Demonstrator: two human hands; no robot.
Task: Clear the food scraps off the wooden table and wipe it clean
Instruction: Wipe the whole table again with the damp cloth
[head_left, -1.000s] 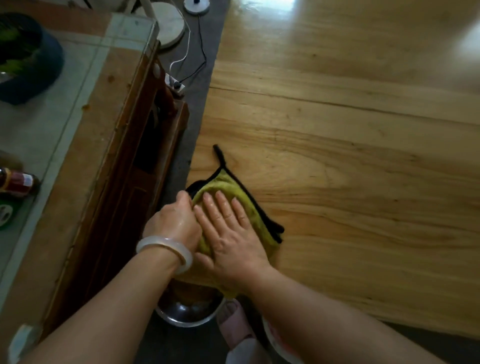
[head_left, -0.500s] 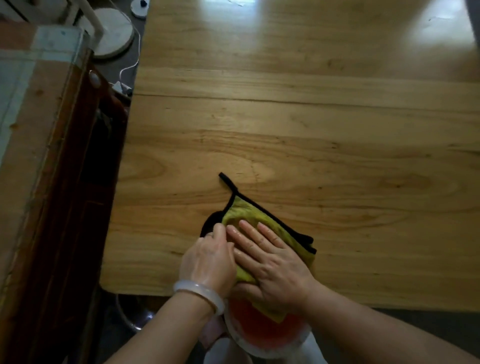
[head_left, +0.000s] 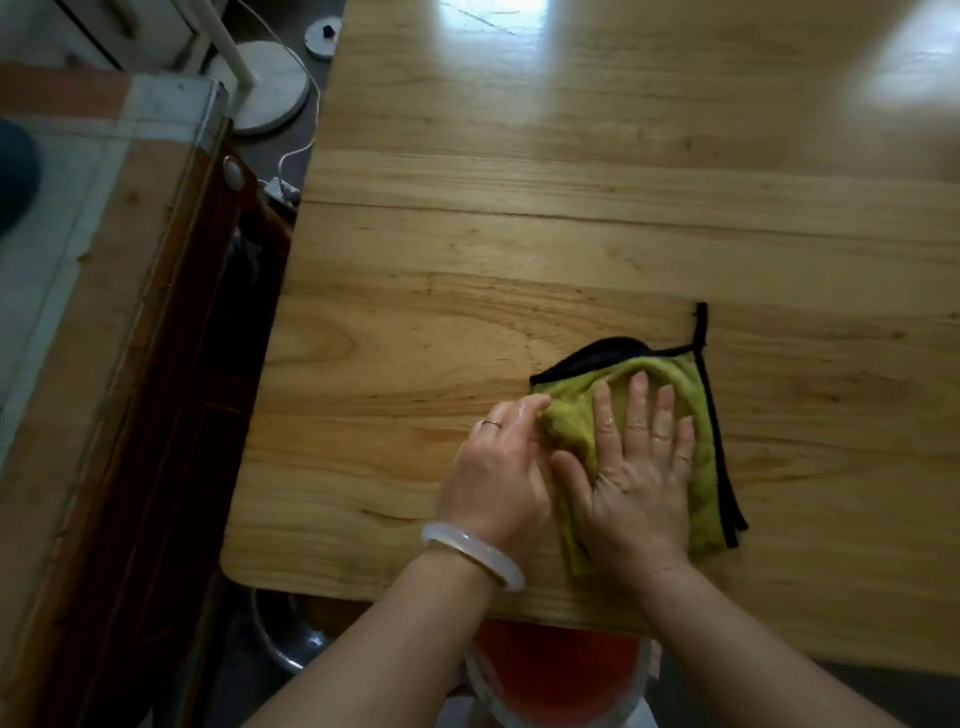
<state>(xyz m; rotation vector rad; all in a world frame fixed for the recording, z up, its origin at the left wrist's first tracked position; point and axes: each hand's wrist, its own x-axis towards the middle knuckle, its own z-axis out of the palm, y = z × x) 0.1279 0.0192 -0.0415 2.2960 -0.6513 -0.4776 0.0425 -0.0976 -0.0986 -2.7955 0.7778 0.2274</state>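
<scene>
Right hand lies flat, palm down, fingers spread and pointing away from the body, pressed onto the green cloth. Rings show on at least two of its fingers. Left hand sits just beside it, touching at the thumb side, fingers curled in and pinching the cloth's bunched left edge; a ring on one finger, a pale bangle on the wrist. Both forearms come in from the bottom edge, angled toward each other.

Cloth is yellow-green with black trim, folded over, a black loop sticking up at its far right corner. It lies on the wooden table, near the front edge, right of the rounded front-left corner. Tabletop around it looks bare; glare at the far end.

Below the table edge, between the arms, an orange-red round container, possibly a basin; blurred. Left: a darker wooden cabinet, and a white round stand base on the floor.
</scene>
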